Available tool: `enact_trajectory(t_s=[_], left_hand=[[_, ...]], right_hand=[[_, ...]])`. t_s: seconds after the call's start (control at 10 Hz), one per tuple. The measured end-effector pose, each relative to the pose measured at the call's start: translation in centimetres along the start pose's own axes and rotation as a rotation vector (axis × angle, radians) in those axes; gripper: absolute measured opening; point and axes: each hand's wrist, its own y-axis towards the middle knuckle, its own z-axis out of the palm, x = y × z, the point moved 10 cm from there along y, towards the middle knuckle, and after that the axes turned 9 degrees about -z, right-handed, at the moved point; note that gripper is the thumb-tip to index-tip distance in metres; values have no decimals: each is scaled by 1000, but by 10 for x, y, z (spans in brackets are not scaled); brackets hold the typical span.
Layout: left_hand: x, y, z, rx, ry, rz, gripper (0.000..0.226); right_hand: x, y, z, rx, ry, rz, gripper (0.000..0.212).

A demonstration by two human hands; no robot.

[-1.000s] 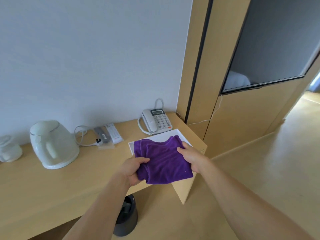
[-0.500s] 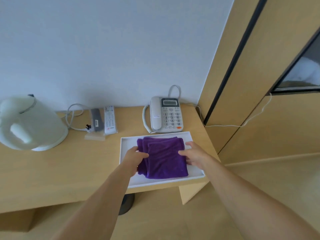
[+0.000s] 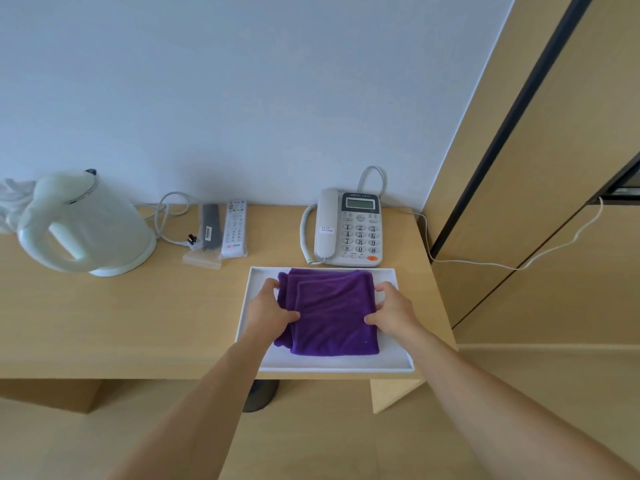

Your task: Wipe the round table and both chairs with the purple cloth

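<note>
A folded purple cloth (image 3: 332, 311) lies flat in a white tray (image 3: 332, 364) on a light wooden desk (image 3: 121, 323). My left hand (image 3: 268, 311) grips the cloth's left edge, thumb on top. Across from it, my right hand (image 3: 394, 311) grips the right edge the same way. Both forearms reach in from the bottom of the view. The round table and the chairs are out of sight.
Behind the tray stands a white desk phone (image 3: 349, 230) with a coiled cord. Two remotes (image 3: 225, 228) and a white kettle (image 3: 83, 223) are further left. A wooden wall panel (image 3: 540, 168) rises at the right. A dark bin (image 3: 259, 393) sits under the desk.
The cloth, held above the desk edge a second ago, now rests flat inside the tray with both hands still on its sides. My view has tilted down and moved closer to the desk.
</note>
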Motion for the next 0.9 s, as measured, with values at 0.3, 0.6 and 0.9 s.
enact_trajectory(t_s=[0.3,0.6,0.9], left_hand=[[-26,-6,36,106,922,681,119],[-22,4,39,183,1061,653,131],[-23,-12,39,214,1035,638,128]], right_hand=[[22,-11,33,243,-882,-628,112],[13,-7,36,307,-941,-580,119],[26,-13,19,257,-917,-502,100]])
